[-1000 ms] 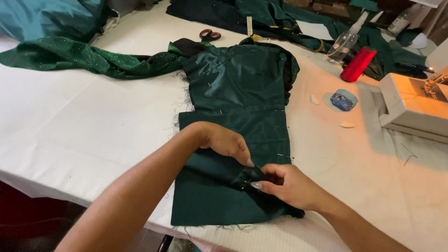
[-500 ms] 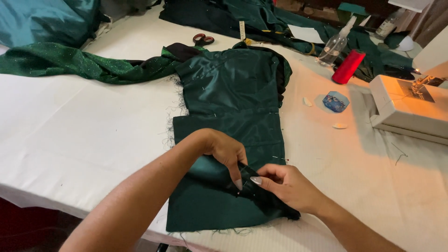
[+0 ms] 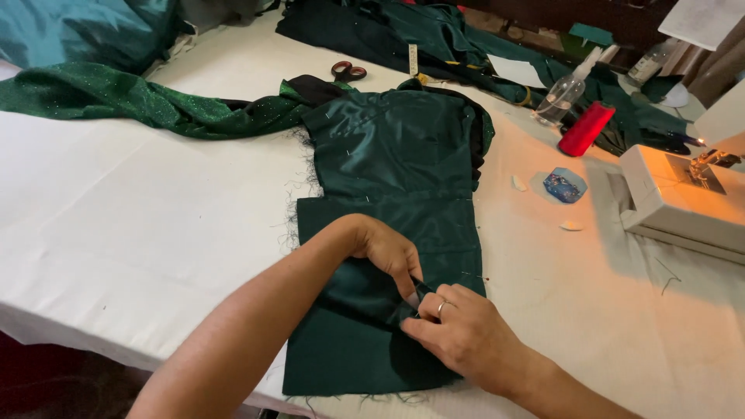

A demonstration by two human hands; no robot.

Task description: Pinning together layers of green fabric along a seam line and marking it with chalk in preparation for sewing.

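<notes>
A dark green satin garment piece (image 3: 396, 163) lies flat on the white table (image 3: 132, 233), with frayed edges and a few pins along its seams. My left hand (image 3: 384, 252) presses down on its lower part and pinches a fold of the cloth. My right hand (image 3: 458, 334), a ring on one finger, meets it fingertip to fingertip and grips the same fold near the garment's lower right edge. What lies between the fingertips is hidden.
A sparkly green fabric (image 3: 116, 101) trails off to the left. Scissors (image 3: 348, 72), a clear bottle (image 3: 560, 97), a red thread spool (image 3: 586, 128), a small blue box (image 3: 564, 185) and chalk pieces lie further back. A white sewing machine (image 3: 683, 202) stands at the right.
Both hands have stayed on the fold at the garment's lower edge, shifting slightly; the left fingers now pinch lower, closer to the right hand. The view has tilted a little.
</notes>
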